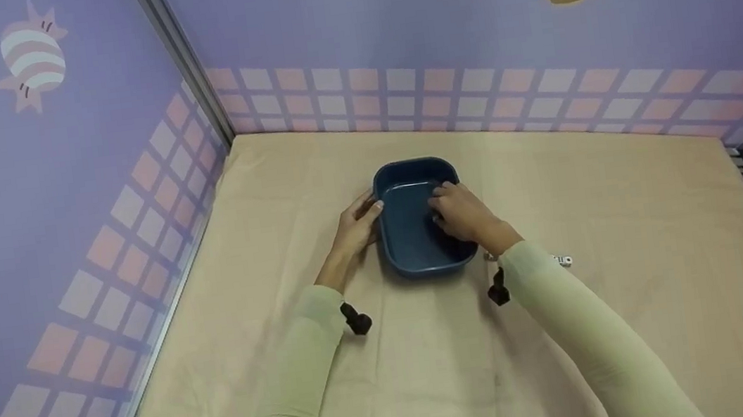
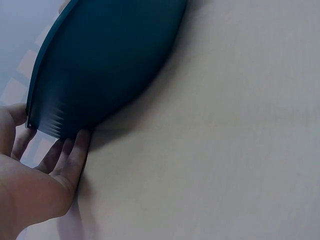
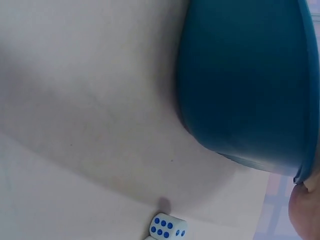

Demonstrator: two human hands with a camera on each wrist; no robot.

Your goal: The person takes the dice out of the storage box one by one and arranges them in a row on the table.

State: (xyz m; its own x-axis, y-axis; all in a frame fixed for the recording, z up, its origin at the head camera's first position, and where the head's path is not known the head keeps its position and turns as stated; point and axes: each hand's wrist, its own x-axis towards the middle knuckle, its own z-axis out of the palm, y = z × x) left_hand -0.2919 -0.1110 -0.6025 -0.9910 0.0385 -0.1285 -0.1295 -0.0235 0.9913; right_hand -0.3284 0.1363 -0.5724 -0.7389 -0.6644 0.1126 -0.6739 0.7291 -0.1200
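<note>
A dark blue rectangular plastic basin (image 1: 413,228) stands on the cloth-covered table. My left hand (image 1: 354,228) holds its left side, thumb at the rim and fingers against the outer wall, as the left wrist view also shows on the basin (image 2: 105,65). My right hand (image 1: 463,213) reaches over the right rim, its bent fingers inside the basin. What those fingers may hold is hidden. Outside the basin, a white die with blue dots (image 3: 167,226) lies on the table in the right wrist view, with part of another white piece at the frame's lower edge.
Small white dotted pieces (image 1: 564,261) show beside the right sleeve, which partly hides them. Beige cloth (image 1: 668,257) covers the table. Purple patterned panels (image 1: 463,27) with metal posts (image 1: 182,54) stand behind and at the sides. Black wrist mounts (image 1: 358,321) hang below both wrists.
</note>
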